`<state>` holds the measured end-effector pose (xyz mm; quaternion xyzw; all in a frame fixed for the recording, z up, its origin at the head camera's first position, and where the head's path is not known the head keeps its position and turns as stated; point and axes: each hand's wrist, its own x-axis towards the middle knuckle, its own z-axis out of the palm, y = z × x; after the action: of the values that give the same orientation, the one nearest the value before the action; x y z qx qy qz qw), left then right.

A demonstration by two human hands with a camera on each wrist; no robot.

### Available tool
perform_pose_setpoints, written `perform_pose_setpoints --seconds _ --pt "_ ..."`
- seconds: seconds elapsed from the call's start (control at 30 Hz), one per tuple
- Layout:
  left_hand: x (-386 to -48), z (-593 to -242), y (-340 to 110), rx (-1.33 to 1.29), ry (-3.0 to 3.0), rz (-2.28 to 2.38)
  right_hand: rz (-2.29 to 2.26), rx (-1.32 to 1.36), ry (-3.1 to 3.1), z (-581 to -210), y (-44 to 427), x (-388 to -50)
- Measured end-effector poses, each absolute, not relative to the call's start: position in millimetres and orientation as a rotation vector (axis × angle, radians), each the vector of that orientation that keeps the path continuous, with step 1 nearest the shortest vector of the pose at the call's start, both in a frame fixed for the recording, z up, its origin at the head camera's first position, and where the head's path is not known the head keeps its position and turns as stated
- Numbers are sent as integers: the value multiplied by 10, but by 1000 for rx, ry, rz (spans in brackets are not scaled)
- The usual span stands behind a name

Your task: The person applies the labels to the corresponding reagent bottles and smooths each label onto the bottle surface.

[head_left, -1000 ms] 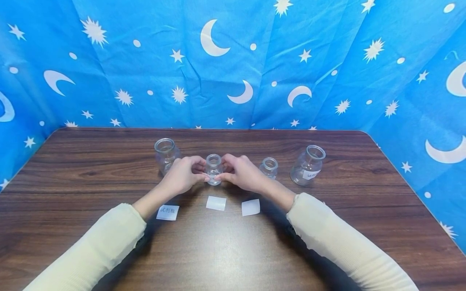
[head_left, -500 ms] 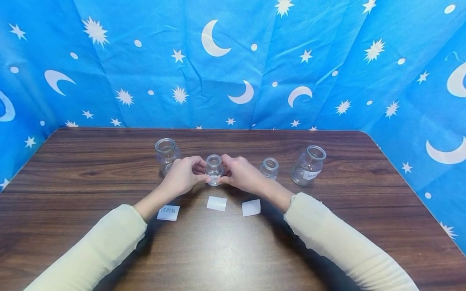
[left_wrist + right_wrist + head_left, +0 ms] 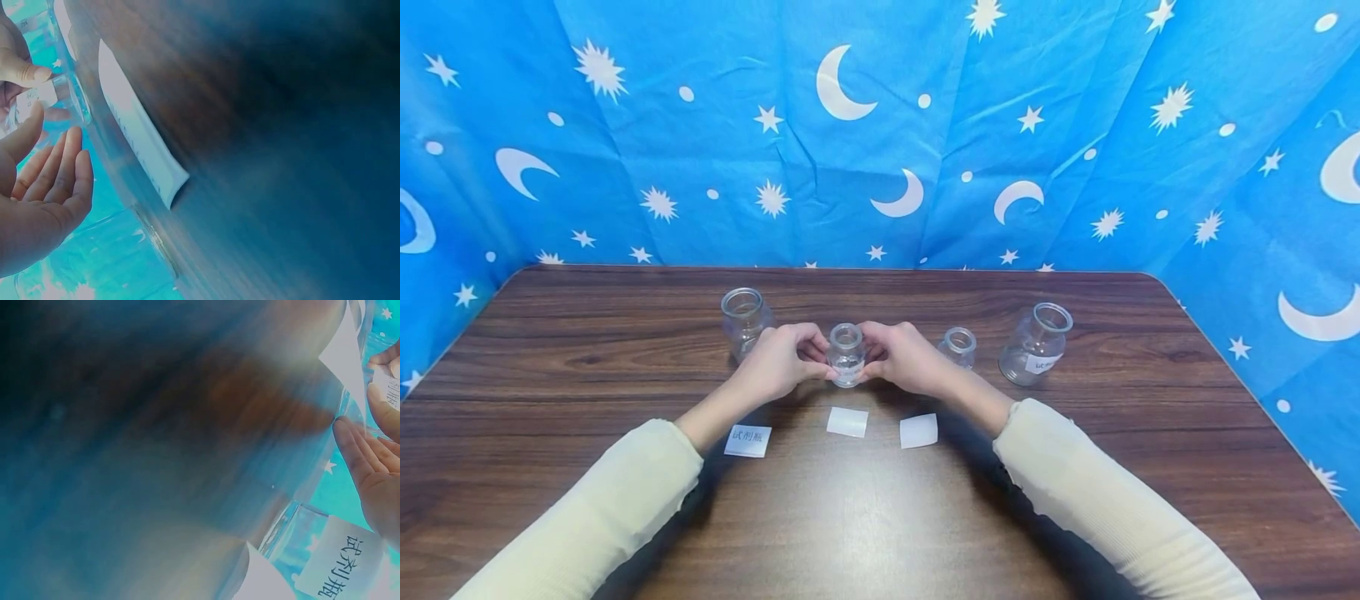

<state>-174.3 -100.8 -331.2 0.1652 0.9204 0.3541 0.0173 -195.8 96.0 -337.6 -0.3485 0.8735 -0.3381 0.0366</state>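
A small clear glass jar (image 3: 846, 353) stands upright mid-table in the head view, between my two hands. Low on its front is a white paper label (image 3: 42, 97); in the right wrist view its printed characters show beside the right thumb. My left hand (image 3: 777, 363) holds the jar's left side, thumb at the label's edge and fingers further back. My right hand (image 3: 904, 357) holds the opposite side between thumb and fingers. Another small jar (image 3: 959, 343) sits behind the right wrist, partly hidden by it.
A large glass jar (image 3: 743, 315) stands behind the left hand. At the right is another large jar (image 3: 1051, 319) bearing a white label (image 3: 1042, 364). Nearer lie a printed paper slip (image 3: 747, 441) and two blank-looking slips, a middle slip (image 3: 847, 422) and a right slip (image 3: 919, 431).
My right thumb has drawn back from the front of the label to the jar's right side. The small jar has shifted slightly right between the hands. The head view has tilted a little.
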Motion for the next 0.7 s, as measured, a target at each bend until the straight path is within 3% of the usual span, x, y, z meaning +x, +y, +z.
perform_pose_setpoints --seconds 0.7 --pt "-1758 -3290 -1021 570 2851 1069 -988 -1038 2700 -3338 938 -1924"
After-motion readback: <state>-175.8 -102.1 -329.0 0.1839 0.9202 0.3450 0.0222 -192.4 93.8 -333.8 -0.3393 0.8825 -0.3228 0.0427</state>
